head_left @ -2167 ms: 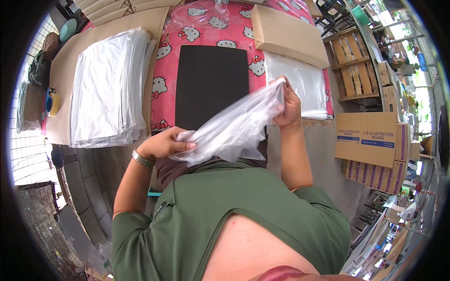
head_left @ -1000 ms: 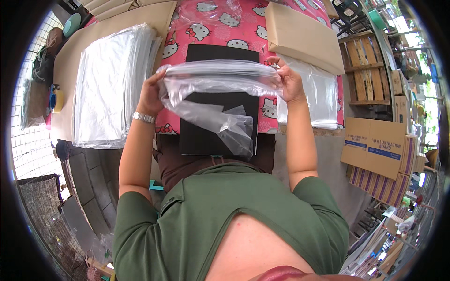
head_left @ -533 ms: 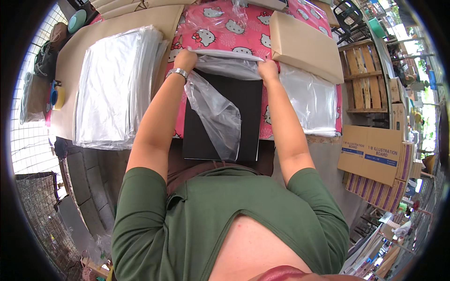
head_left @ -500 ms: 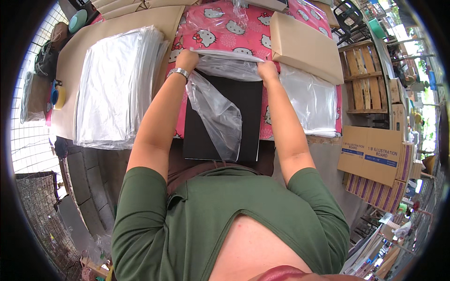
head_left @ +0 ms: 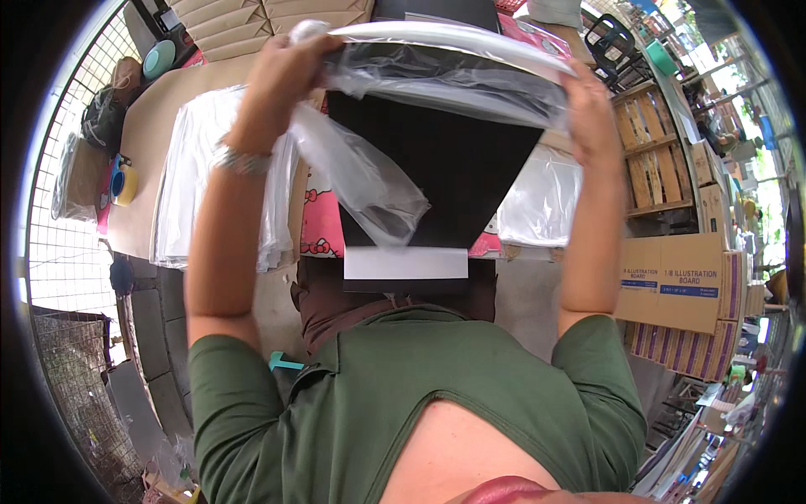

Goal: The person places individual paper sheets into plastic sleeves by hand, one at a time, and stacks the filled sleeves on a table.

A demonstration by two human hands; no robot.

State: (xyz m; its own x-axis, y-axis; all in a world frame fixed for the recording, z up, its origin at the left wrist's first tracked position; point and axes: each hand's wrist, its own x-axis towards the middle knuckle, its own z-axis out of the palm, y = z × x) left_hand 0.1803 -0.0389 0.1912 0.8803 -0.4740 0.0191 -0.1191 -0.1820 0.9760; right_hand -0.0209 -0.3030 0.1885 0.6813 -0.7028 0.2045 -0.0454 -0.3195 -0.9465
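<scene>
A black board or stack of boards (head_left: 437, 168) is tilted in front of me, its far end raised and its near end low at the table's front edge. A white strip (head_left: 405, 263) shows along that near end. Over the far end lies a clear plastic bag (head_left: 361, 181), bunched, with a loose flap hanging down the board. My left hand (head_left: 285, 84), a watch on its wrist, is closed on the far left corner of the bag. At the far right corner, my right hand (head_left: 592, 113) grips the plastic, its fingers slightly blurred.
Stacks of clear plastic bags lie left (head_left: 197, 168) and right (head_left: 537, 197) on the table. A tape roll (head_left: 126, 185) sits at the far left. Brown wrapped packs (head_left: 227, 29) lie at the back. Cardboard boxes (head_left: 672, 269) and a wooden pallet (head_left: 642, 143) stand to the right.
Both hands have risen and moved farther apart, lifting the far end of the black board with the plastic. The white strip at the near end has come into view.
</scene>
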